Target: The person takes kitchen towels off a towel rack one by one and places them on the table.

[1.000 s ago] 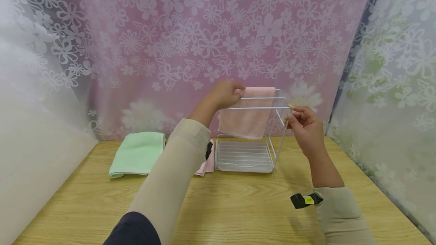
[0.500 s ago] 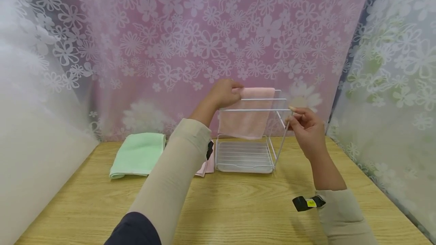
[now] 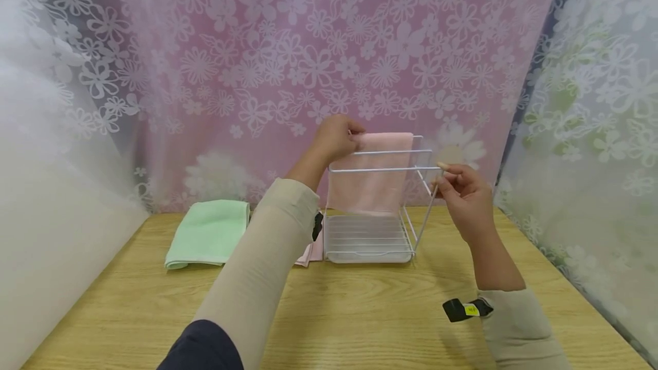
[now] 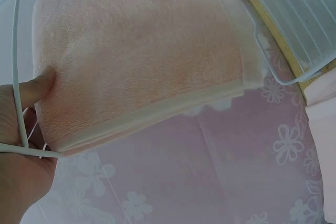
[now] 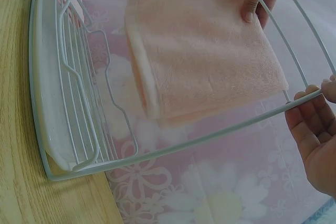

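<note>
A pink towel [image 3: 372, 184] hangs folded over the rear top bar of a white wire rack [image 3: 380, 170]. My left hand [image 3: 335, 139] pinches the towel's upper left corner, thumb on the front face, as the left wrist view shows. At the rack's front right top corner, my right hand [image 3: 466, 201] grips the frame between thumb and fingers. In the right wrist view the towel [image 5: 205, 56] drops between the bars, its lower hem above the wire shelf [image 5: 79, 93]. Some of the left fingers are hidden behind the towel.
A pale tray [image 3: 367, 257] sits in the rack's base. To its left lies another pink towel [image 3: 317, 247], partly behind my left sleeve. A folded green towel [image 3: 209, 233] lies farther left on the wooden table [image 3: 360, 313]. A flowered curtain [image 3: 288, 61] hangs behind.
The rack's front top bar sits slightly lower in view. My right hand has drifted a little right and down; my left hand and the hanging towel have shifted slightly left.
</note>
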